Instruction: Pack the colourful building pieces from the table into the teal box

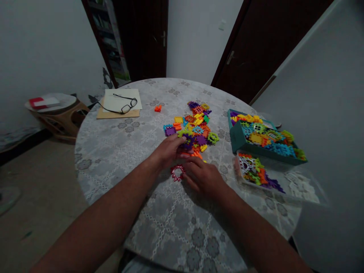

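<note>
Head view: red square-framed building tile (173,174) lies near side of the loose-piece pile (201,140), just left of the nearer right hand's (204,175) bent fingers; no clear long axis. Left hand (168,149) at purple toothed tile (189,143). Cannot tell either grip.

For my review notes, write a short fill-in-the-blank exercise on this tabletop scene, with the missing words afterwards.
The glasses lie on the person's ____ side of the table.
The frame-shaped piece beside the right hand is ____.
The teal box stands to the person's ____ of the piled pieces.
Missing words: left; red; right.
</note>
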`<state>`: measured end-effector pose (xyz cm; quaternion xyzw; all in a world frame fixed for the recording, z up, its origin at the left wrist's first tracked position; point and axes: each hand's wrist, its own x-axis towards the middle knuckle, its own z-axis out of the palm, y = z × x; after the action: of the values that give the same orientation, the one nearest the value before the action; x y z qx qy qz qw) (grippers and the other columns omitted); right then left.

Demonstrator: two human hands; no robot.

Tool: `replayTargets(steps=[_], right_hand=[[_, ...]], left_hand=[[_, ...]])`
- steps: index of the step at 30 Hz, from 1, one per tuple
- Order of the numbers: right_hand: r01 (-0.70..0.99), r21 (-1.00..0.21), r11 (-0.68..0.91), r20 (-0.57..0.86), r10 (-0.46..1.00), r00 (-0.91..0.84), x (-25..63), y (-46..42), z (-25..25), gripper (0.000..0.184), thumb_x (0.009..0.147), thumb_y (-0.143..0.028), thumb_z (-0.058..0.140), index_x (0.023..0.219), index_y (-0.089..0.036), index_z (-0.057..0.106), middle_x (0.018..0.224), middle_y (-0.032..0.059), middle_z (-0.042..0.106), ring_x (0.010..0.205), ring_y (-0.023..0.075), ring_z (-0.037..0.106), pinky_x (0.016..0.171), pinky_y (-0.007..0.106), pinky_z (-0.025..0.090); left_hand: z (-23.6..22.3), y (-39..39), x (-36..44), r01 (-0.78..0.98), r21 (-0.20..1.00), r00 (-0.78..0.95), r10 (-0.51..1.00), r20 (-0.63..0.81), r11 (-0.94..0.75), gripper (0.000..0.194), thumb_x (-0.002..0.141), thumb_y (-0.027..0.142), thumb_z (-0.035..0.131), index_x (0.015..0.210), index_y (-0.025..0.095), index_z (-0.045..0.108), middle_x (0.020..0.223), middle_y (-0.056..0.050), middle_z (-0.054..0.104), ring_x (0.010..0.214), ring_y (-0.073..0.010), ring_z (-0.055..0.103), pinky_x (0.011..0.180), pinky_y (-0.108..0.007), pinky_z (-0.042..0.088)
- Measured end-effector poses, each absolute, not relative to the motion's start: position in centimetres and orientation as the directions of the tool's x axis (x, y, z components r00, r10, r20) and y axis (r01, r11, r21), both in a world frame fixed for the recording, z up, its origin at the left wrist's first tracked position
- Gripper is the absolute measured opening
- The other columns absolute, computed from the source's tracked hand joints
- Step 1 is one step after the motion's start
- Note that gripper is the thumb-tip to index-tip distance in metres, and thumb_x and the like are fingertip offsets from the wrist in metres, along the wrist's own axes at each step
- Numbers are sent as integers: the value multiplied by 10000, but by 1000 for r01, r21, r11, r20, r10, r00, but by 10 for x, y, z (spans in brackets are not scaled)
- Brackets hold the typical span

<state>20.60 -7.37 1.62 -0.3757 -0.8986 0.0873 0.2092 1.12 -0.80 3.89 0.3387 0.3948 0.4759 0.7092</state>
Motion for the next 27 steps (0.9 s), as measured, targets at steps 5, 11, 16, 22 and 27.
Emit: replayTargets(steps=[5,11,16,22,27], right_hand=[[614,-323,721,161,681,-715,189,-81,17,474,1000,-317,712,1459,-253,613,1474,147,638,1137,279,706,852,384,615],[629,-346,696,152,703,-694,195,-73,16,310,976,-378,741,1244,-225,705,1245,109,693,990,240,701,780,340,594],[549,-445,707,439,707,-555,209,-69,21,431,970,-398,749,1369,-275,644,1449,123,626,1223,277,683,892,394,637],[670,-481,566,612,764,-205,216,-58,19,426,987,-335,727,1398,-289,624,1413,159,598,1305,324,634,1018,512,638],[727,-479,492,511,830,-224,216,-53,13,433,985,-318,731,1401,-258,625,1445,157,574,1284,311,632,1035,497,629]], left_hand=[[42,-5,6,-415,858,228,948,-222,301,233,964,231,714,1184,164,679,1080,-140,807,757,-260,819,556,-334,667],[44,-4,6,-417,863,230,952,-204,285,261,948,174,685,1207,144,696,1038,-128,815,784,-250,823,630,-352,699],[45,-4,6,-405,864,222,949,-225,300,263,926,142,674,1185,124,716,982,-115,809,734,-223,792,602,-315,671],[37,-9,16,-377,854,313,917,-247,359,210,927,209,760,1121,130,740,1043,-129,794,800,-220,772,611,-294,655],[20,-14,26,-270,891,410,881,-236,365,291,898,325,843,1134,182,752,1084,-118,795,878,-238,773,672,-296,640]])
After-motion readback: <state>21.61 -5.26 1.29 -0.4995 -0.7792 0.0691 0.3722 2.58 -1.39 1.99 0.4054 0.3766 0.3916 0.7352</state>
